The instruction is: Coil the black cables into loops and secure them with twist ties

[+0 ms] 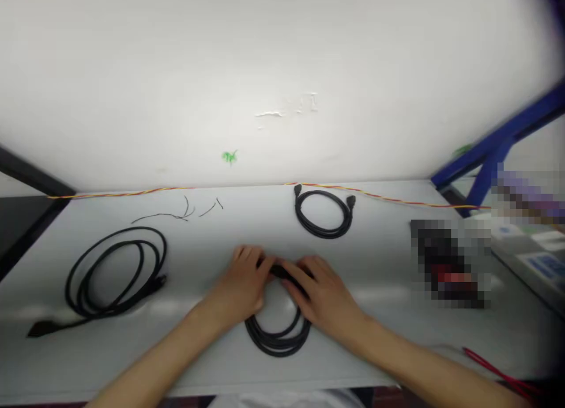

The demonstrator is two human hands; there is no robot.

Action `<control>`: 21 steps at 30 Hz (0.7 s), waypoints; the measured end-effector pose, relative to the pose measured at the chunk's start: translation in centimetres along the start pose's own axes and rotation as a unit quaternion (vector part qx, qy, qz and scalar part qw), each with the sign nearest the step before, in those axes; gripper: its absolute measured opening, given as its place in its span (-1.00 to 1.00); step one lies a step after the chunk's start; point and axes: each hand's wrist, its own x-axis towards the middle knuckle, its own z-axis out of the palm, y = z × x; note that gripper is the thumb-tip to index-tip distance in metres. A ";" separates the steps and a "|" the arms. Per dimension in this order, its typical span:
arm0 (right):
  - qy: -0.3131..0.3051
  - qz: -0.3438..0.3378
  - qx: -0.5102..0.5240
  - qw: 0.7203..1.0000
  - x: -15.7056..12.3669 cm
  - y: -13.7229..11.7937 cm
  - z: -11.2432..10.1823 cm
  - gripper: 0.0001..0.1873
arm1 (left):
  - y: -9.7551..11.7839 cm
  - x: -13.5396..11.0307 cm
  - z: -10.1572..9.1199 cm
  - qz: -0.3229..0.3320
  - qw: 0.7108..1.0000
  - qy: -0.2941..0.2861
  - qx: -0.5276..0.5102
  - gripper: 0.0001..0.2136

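A coiled black cable [278, 343] lies on the grey tabletop in front of me, with both hands at its far side. My left hand [247, 278] is closed around the left part of the coil, its fingers bent over the cable. From the other side, my right hand [324, 287] grips the coil, thumb and fingers around the dark strands. Between the fingertips a thick black piece shows, perhaps a plug end; its shape is partly hidden by the fingers.
Another coiled black cable [324, 232] with two plugs lies behind. A looser black cable [83, 290] is at left. Short thin black ties [168, 215] lie near the wall. At right are a pixelated dark object [445, 266], a box [529, 249] and a red cable [489, 368].
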 end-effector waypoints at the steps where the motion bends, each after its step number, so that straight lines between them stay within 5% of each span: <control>1: 0.002 -0.001 0.000 1.000 0.0 0.0 0.0 -0.65 | 0.1 -0.1 0.1 -0.013 1.000 0.004 0.012 -0.76; 8: 0.038 0.015 -0.035 0.999 -0.1 0.1 0.0 -0.72 | 0.3 -0.6 0.1 -0.073 0.995 0.027 0.057 -0.72; 14: 0.055 0.019 -0.037 0.998 0.1 -0.1 0.1 -0.77 | -0.7 -1.2 -0.1 0.047 0.996 0.057 -0.040 -0.74; 21: 0.055 0.031 -0.032 0.998 0.4 0.6 0.1 -0.77 | -1.0 -2.6 0.9 0.089 0.984 0.154 -0.017 -0.66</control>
